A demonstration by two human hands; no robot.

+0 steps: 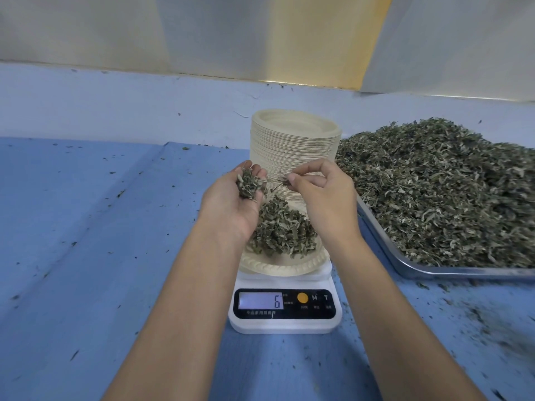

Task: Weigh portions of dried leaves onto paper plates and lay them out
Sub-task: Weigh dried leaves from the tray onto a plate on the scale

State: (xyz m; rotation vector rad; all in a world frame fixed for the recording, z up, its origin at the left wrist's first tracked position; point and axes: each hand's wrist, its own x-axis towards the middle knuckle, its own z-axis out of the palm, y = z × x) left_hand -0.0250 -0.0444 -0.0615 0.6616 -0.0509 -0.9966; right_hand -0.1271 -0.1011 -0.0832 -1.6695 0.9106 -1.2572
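Two bare forearms are seen reaching in from the near edge of the table [86,227], which is covered in blue. Between them a white digital scale [285,322] is set on the table, towards its near edge. A single "6" is shown on its display [260,301]. Beside the display an orange round button [302,297] is fitted and the letters "M" and "T" are printed; the small script beneath them cannot be read.

A paper plate [272,266] with an embossed rim is placed on the scale, and a mound of dried leaves [282,230] is piled on it. Above the plate the left hand [231,204] is held palm up, its fingers cupped round a clump of leaves [250,183]. The right hand [327,198] is held just beside it; a small sprig [285,182] is pinched between thumb and forefinger, the other fingers being curled in.

Behind the hands, towards the far edge, a tall stack of paper plates [295,140] is stood upright. A metal tray [405,267] is laid at the right edge of the table, just beside the stack, and a large heap of leaves [448,192] is piled on it. Leaf crumbs [477,319] are scattered across the table, most thickly towards the near right corner.
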